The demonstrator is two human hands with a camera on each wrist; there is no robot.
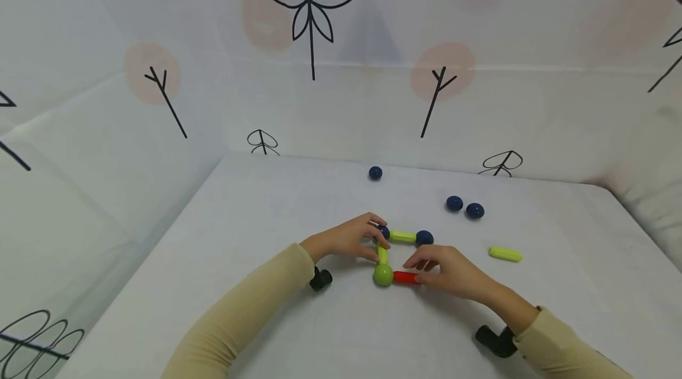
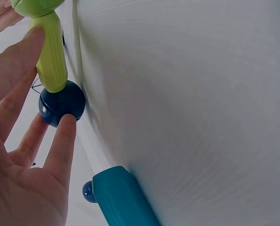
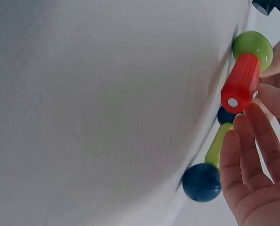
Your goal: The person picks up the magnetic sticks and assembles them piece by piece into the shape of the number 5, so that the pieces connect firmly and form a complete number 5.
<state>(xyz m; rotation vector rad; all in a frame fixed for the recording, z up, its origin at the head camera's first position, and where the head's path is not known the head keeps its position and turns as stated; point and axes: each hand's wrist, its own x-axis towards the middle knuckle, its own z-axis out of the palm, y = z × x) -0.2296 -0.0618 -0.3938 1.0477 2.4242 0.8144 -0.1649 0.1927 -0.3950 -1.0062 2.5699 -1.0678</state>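
Note:
On the white table a ball-and-rod toy piece lies in an open angular shape. A green ball joins a red rod and a yellow-green rod. That yellow-green rod runs to a dark blue ball, from which a second yellow-green rod leads to another blue ball. My left hand holds the first yellow-green rod with its thumb, other fingertips touching the blue ball. My right hand pinches the red rod near its free end, where a white round spot shows.
A loose blue ball lies at the back, and two more blue balls sit behind on the right. One yellow-green rod lies farther right. A teal rod appears only in the left wrist view. Printed cloth stands behind.

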